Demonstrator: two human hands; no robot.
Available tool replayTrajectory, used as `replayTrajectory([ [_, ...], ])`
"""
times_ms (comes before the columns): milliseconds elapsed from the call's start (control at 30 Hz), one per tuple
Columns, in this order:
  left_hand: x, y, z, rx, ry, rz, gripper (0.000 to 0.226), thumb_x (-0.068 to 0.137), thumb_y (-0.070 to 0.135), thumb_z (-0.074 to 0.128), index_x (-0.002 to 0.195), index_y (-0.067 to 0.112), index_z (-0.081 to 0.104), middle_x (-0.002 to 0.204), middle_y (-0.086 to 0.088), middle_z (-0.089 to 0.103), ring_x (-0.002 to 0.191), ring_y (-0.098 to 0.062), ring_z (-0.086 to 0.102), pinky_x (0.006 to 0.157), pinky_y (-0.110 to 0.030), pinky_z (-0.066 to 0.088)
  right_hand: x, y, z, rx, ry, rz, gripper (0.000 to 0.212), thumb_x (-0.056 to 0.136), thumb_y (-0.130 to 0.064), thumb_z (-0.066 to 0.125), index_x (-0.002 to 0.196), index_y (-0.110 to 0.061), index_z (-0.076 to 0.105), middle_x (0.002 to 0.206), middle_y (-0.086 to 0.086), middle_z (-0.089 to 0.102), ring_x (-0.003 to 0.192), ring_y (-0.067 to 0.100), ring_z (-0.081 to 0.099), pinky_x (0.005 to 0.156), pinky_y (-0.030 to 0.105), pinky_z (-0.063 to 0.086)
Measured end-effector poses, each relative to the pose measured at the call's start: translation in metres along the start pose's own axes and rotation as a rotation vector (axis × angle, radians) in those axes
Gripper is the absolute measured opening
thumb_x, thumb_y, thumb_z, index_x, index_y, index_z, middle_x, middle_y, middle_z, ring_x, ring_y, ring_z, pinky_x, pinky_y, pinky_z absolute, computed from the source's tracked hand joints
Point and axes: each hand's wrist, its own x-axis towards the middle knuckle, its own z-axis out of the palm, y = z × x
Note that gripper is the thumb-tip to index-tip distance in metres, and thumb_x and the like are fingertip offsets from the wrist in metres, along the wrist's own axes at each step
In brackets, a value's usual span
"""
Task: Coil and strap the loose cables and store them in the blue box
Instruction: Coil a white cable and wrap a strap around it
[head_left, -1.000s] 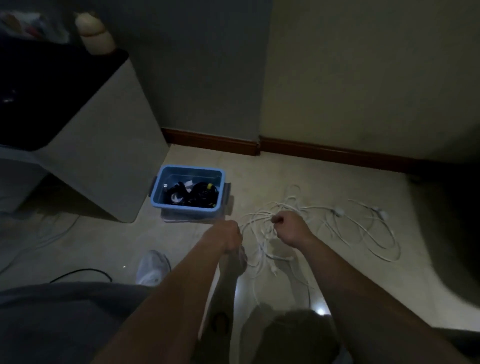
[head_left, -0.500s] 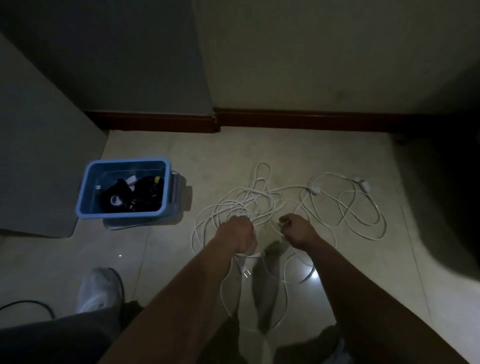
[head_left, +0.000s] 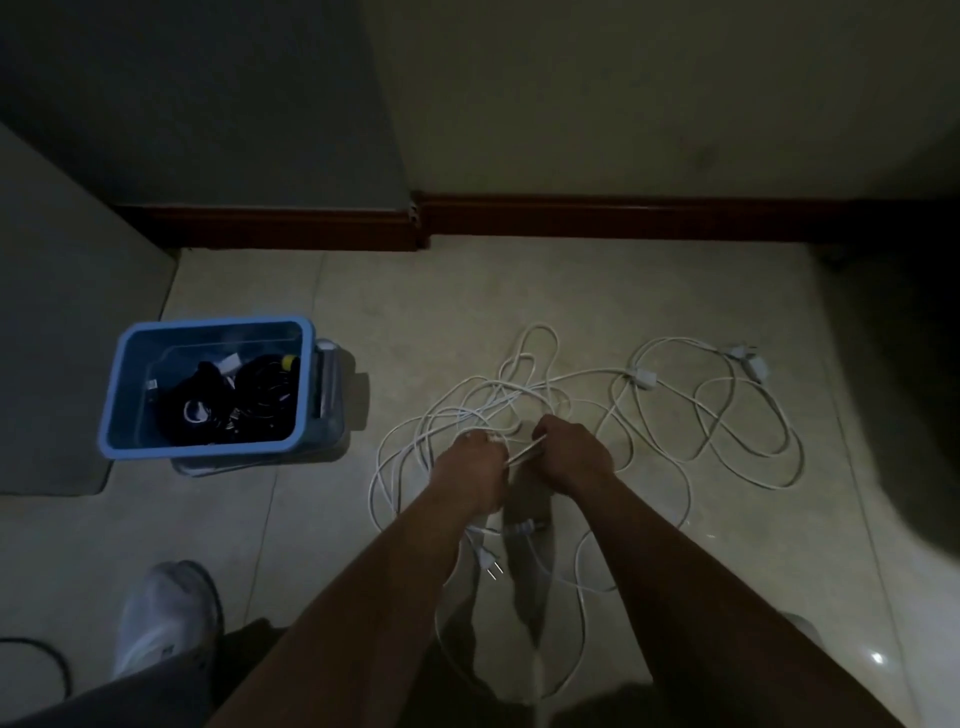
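At 9 o'clock from my hands sits the blue box on the floor, its long side running 9 to 3, with black coiled cables lying inside. My shoe is down at 7 o'clock.

My left hand is closed, fingers curled round several gathered loops of the white cable. Below its wrist a plug hangs with its prongs pointing toward 5 o'clock.

My right hand is just beside the left, also curled tight, and it pinches a short straight stretch of the same cable that runs between the two hands from 8 o'clock up to 2 o'clock.

The rest of the cable lies loose on the floor, spread mostly along the 9-to-3 line, its big loops trailing off toward 3 o'clock, where a small white block sits on it at about 2 o'clock from my right hand.
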Motion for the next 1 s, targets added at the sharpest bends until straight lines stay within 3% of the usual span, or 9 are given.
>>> replayTrajectory([
  [100, -0.011, 0.003, -0.021, -0.209, -0.005, -0.072, 0.019, 0.081, 0.029, 0.069, 0.094, 0.016, 0.074, 0.102, -0.010, 0.070, 0.098, -0.025, 0.067, 0.080, -0.032, 0.053, -0.011, -0.006, -0.012, -0.047, 0.058, -0.054, 0.020, 0.089, -0.032, 0.063, 0.108, -0.027, 0.066, 0.118, 0.008, 0.065, 0.111, 0.028, 0.062, 0.086, 0.032, 0.047],
  [233, -0.035, 0.008, -0.066, -0.463, -0.135, -0.099, 0.017, 0.080, 0.027, 0.071, 0.068, 0.016, 0.074, 0.064, 0.001, 0.069, 0.068, -0.016, 0.065, 0.065, -0.027, 0.048, -0.044, -0.015, -0.041, -0.169, 0.197, -0.214, 0.031, 0.095, -0.047, 0.056, 0.107, -0.025, 0.074, 0.110, 0.010, 0.061, 0.105, 0.030, 0.063, 0.080, 0.033, 0.048],
  [367, -0.079, 0.018, -0.120, -0.564, -0.134, -0.016, 0.013, 0.083, 0.011, 0.063, 0.081, 0.007, 0.075, 0.078, -0.011, 0.072, 0.074, -0.020, 0.064, 0.066, -0.027, 0.049, -0.084, -0.039, -0.078, -0.099, 0.269, -0.340, 0.028, 0.095, -0.045, 0.060, 0.097, -0.023, 0.076, 0.103, 0.008, 0.063, 0.100, 0.029, 0.059, 0.082, 0.037, 0.049],
  [467, -0.117, 0.024, -0.160, -0.693, -0.132, -0.005, 0.020, 0.088, 0.000, 0.051, 0.081, 0.009, 0.067, 0.075, -0.010, 0.070, 0.072, -0.020, 0.065, 0.061, -0.018, 0.048, -0.114, -0.056, -0.112, 0.128, 0.175, -0.370, 0.037, 0.096, -0.046, 0.060, 0.069, -0.021, 0.067, 0.068, 0.001, 0.064, 0.067, 0.019, 0.063, 0.064, 0.035, 0.047],
  [533, -0.145, 0.030, -0.186, -0.772, -0.091, -0.034, 0.020, 0.089, 0.000, 0.046, 0.079, 0.010, 0.061, 0.069, -0.007, 0.062, 0.067, -0.021, 0.060, 0.070, -0.030, 0.049, -0.139, -0.071, -0.132, 0.133, 0.215, -0.429, 0.043, 0.097, -0.049, 0.058, 0.063, -0.023, 0.062, 0.055, -0.004, 0.054, 0.056, 0.013, 0.054, 0.059, 0.033, 0.040],
  [667, -0.210, 0.036, -0.235, -1.019, 0.015, -0.022, 0.021, 0.088, 0.011, 0.049, 0.068, 0.016, 0.048, 0.061, -0.001, 0.042, 0.052, -0.015, 0.035, 0.055, -0.028, 0.029, -0.191, -0.100, -0.171, 0.231, 0.288, -0.525, 0.045, 0.096, -0.047, 0.060, 0.065, -0.014, 0.065, 0.055, 0.001, 0.056, 0.054, 0.017, 0.052, 0.056, 0.033, 0.037],
  [767, -0.256, 0.034, -0.265, -1.114, 0.166, 0.064, 0.034, 0.096, 0.031, 0.057, 0.066, 0.022, 0.044, 0.055, 0.004, 0.031, 0.048, -0.012, 0.025, 0.052, -0.028, 0.018, -0.232, -0.111, -0.196, 0.328, 0.324, -0.560, 0.051, 0.091, -0.046, 0.067, 0.056, -0.014, 0.048, 0.051, -0.003, 0.039, 0.047, 0.010, 0.036, 0.051, 0.032, 0.028],
  [867, -0.295, 0.025, -0.282, -1.252, 0.392, 0.086, 0.038, 0.100, 0.033, 0.057, 0.067, 0.019, 0.046, 0.051, 0.003, 0.031, 0.048, -0.014, 0.024, 0.052, -0.027, 0.018, -0.267, -0.112, -0.215, 0.407, 0.304, -0.529, 0.050, 0.090, -0.053, 0.066, 0.056, -0.019, 0.050, 0.050, -0.003, 0.045, 0.045, 0.008, 0.040, 0.046, 0.022, 0.029],
  [1000, -0.335, 0.010, -0.294, -1.223, 0.393, 0.158, 0.041, 0.105, 0.029, 0.048, 0.067, 0.014, 0.055, 0.056, -0.002, 0.046, 0.057, -0.018, 0.043, 0.064, -0.031, 0.036, -0.301, -0.113, -0.240, 0.620, 0.325, -0.516, 0.029, 0.100, -0.028, 0.057, 0.073, -0.018, 0.057, 0.065, -0.004, 0.046, 0.057, 0.004, 0.046, 0.057, 0.025, 0.036],
])
